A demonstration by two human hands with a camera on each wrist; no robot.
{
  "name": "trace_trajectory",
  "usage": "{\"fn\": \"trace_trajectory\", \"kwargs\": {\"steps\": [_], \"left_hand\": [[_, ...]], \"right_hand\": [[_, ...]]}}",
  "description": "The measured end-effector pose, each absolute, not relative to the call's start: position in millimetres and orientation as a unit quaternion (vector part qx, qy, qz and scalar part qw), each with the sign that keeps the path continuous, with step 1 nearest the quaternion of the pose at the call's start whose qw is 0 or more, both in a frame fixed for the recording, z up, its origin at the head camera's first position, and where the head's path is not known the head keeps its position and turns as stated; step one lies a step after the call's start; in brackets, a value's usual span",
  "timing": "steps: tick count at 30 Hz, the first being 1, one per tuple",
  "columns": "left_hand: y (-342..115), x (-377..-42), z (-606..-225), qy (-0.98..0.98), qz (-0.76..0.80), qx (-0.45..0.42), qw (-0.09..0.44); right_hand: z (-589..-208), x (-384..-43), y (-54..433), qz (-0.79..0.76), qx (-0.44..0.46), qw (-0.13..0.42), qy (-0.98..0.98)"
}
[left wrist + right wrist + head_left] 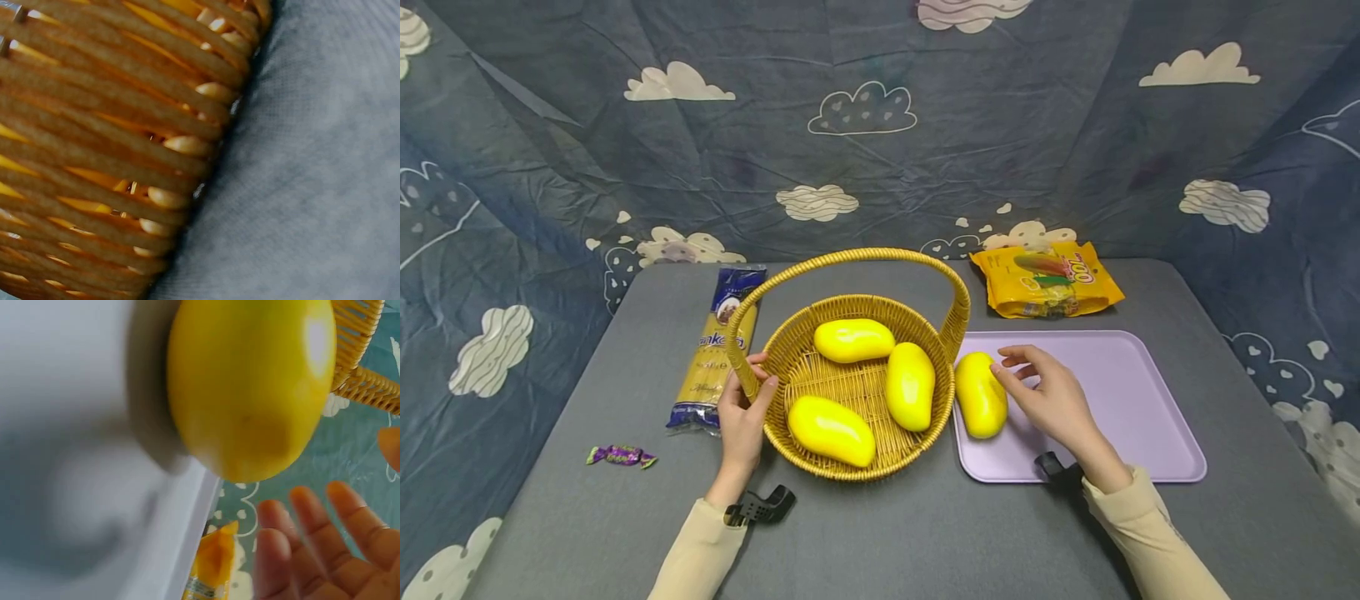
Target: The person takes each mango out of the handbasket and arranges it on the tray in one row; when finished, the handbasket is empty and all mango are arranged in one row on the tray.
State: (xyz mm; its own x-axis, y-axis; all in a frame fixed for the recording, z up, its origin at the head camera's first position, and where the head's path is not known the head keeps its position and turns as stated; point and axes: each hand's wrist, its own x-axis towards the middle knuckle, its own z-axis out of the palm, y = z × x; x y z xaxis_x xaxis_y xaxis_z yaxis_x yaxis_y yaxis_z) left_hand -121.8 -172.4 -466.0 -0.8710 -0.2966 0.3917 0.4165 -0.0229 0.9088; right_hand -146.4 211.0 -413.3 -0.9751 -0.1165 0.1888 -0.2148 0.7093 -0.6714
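Observation:
A wicker basket with a tall arched handle stands mid-table and holds a yellow mango at the back, another mango at the right and a third mango at the front. My left hand grips the basket's left side at the foot of its handle. In the left wrist view the woven wall fills the left half; that hand is hidden there. One more mango lies on the left end of a lilac tray. Beside it, my right hand hovers with fingers loosely bent, holding nothing.
Left of the basket lies a blue-and-yellow pasta pack, with a purple wrapped candy nearer the front left. Behind the tray sits a yellow-orange packet. A dark cloud-patterned cloth hangs along the table's back edge.

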Motion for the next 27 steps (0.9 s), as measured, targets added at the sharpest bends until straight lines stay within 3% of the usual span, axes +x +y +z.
{"fn": "trace_trajectory", "kwargs": {"steps": [7,13,20,27], "left_hand": [[-172,-122,-466,-0.652,-0.715,-0.048,0.249],[-172,-122,-465,-0.653,-0.713,-0.049,0.25],[-173,-122,-465,-0.656,-0.711,-0.053,0.249],[-173,-122,-466,-0.657,-0.709,-0.055,0.25]], "right_hand": [[-405,-142,202,0.42,0.132,0.166,-0.883],[-388,-136,187,0.442,0.185,0.215,-0.851],[-350,-125,158,0.439,0.261,0.238,-0.826],[-358,-140,147,0.438,0.315,0.213,-0.815]]}}
